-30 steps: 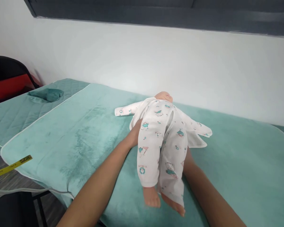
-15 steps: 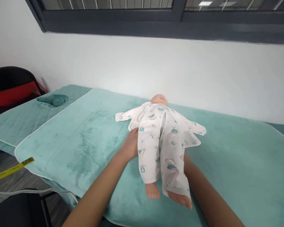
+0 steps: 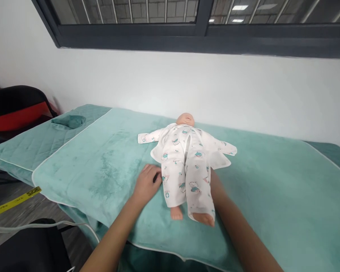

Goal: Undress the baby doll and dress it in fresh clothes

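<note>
A baby doll (image 3: 185, 119) lies on its back on the bed, head toward the wall. It wears a white printed jacket (image 3: 222, 158), spread wide at the sides, and matching trousers (image 3: 174, 177); both bare feet show below the cuffs. My left hand (image 3: 147, 182) is beside the trouser leg on the left, fingers loosely bent, thumb apart, nothing visible in them. Its fingertips come close to the cloth; touching or not, I cannot tell. At the opposite leg is my right hand (image 3: 214, 185), its fingers hidden behind the trousers.
A teal padded cover (image 3: 263, 196) with white piping lies over the bed, against a white wall under a dark window frame (image 3: 130, 36). At the left are a face-hole cushion (image 3: 69, 121), a red-and-black chair (image 3: 19, 111), yellow tape (image 3: 14, 203) and a pale cable (image 3: 42, 226).
My left hand has drawn back from under the trouser leg, so more of its fingers show. My right hand stays behind the other leg. The view has shifted slightly.
</note>
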A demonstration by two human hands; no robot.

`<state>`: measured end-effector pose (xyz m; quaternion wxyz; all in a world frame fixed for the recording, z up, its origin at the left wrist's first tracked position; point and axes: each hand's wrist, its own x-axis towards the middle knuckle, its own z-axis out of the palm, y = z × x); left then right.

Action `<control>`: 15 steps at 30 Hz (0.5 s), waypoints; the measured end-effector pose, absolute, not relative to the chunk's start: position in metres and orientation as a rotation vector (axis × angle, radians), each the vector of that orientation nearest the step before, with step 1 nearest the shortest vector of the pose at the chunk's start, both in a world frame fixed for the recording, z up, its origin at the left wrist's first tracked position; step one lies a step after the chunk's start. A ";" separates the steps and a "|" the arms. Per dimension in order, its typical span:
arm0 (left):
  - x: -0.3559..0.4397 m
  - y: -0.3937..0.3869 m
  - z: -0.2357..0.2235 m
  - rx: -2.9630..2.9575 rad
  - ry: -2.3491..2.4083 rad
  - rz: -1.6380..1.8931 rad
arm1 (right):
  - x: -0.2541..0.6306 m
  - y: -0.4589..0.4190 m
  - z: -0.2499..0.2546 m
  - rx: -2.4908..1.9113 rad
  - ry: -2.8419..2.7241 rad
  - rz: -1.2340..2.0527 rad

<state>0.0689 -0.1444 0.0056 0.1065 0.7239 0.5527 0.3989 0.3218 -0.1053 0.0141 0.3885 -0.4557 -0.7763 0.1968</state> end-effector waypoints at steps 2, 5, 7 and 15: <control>0.072 -0.170 0.009 1.893 1.578 1.242 | 0.329 -0.128 0.012 -1.127 -2.096 0.411; 0.084 -0.209 0.009 1.710 1.446 1.272 | 0.341 -0.166 0.007 -1.252 -1.900 0.338; 0.096 -0.232 0.005 1.735 1.412 1.237 | 0.343 -0.191 0.011 -1.319 -1.731 0.318; 0.134 -0.257 -0.017 1.910 1.659 1.190 | 0.283 -0.228 0.047 -1.101 -2.263 0.249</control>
